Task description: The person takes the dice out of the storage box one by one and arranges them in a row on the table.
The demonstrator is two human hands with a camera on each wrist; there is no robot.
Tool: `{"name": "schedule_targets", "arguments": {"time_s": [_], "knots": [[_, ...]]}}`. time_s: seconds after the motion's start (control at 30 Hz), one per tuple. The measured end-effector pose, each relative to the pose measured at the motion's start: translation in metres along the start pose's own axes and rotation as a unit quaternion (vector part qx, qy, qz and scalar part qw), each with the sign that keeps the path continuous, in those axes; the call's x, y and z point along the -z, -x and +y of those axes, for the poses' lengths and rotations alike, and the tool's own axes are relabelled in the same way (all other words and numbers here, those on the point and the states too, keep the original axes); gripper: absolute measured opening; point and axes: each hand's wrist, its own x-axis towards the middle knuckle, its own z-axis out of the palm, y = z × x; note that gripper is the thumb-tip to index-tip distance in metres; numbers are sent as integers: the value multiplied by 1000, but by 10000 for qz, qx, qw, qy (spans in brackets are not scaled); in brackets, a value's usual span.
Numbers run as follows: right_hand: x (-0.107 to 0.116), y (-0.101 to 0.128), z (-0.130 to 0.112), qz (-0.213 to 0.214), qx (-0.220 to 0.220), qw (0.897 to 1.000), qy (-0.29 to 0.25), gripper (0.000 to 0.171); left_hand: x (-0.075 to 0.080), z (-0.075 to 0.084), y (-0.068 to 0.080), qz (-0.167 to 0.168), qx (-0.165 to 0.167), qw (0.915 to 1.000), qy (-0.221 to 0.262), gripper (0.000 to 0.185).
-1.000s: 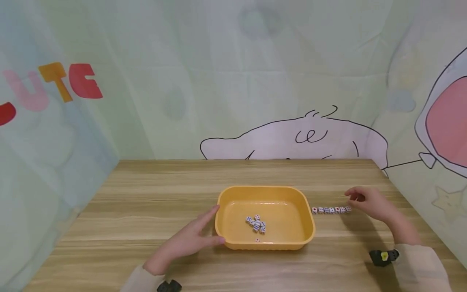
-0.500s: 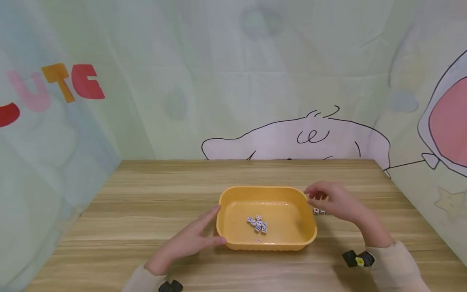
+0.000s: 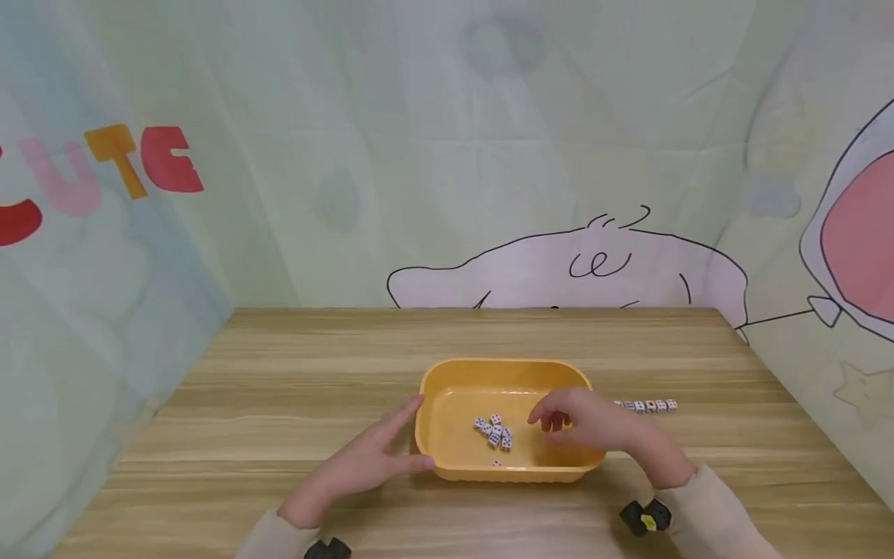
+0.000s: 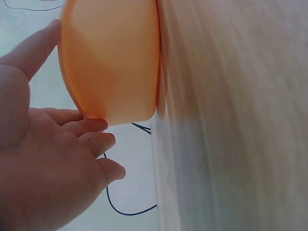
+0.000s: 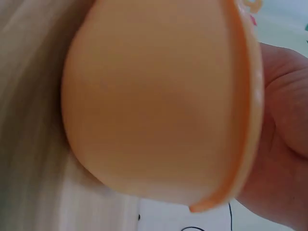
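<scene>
A yellow plastic tray [image 3: 447,375] sits on the wooden table [image 3: 293,388]. A small cluster of white dice [image 3: 493,431] lies on its floor, with one more die [image 3: 495,463] near the front wall. My left hand [image 3: 401,442] rests with straight fingers against the tray's left wall [image 4: 110,62], the thumb at the front corner. Just right of the cluster, my right hand [image 3: 555,421] hovers over the tray with its fingers loosely curled downward; nothing shows in them. In the right wrist view the tray's outer wall [image 5: 154,106] fills the frame beside my palm [image 5: 284,144].
A straight row of white dice [image 3: 646,405] lies on the table right of the tray, its left end hidden behind my right hand. Printed fabric walls close in the table at the back and on both sides. Bare tabletop [image 4: 231,120] lies around the tray.
My right hand has moved left from the far end of the dice row to over the tray's inside. The left hand and the tray have stayed put.
</scene>
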Motion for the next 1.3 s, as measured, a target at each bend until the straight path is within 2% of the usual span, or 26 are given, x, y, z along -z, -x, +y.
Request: {"name": "schedule_targets", "arguments": {"time_s": [0.17,0.5,0.97,1.17,1.3], "knots": [[-13,-7,0,-271,81,9994,-177,17,0,0,0,-1,-18,10000,-27,91],[-28,-13,-2,-627,259,9976,-132,18,-1,-1,0,-19,-6,10000,-8,91],[-42,-31,-4,-853,465,9952,-133,23,-2,-1,-1,-46,-41,10000,-1,91],[-45,-37,-5,-847,798,9932,-74,20,-2,-2,-2,-56,-63,10000,0,90],[-45,-39,-7,-903,675,9936,-34,20,-1,-1,-2,-50,-38,10000,-15,90]]}}
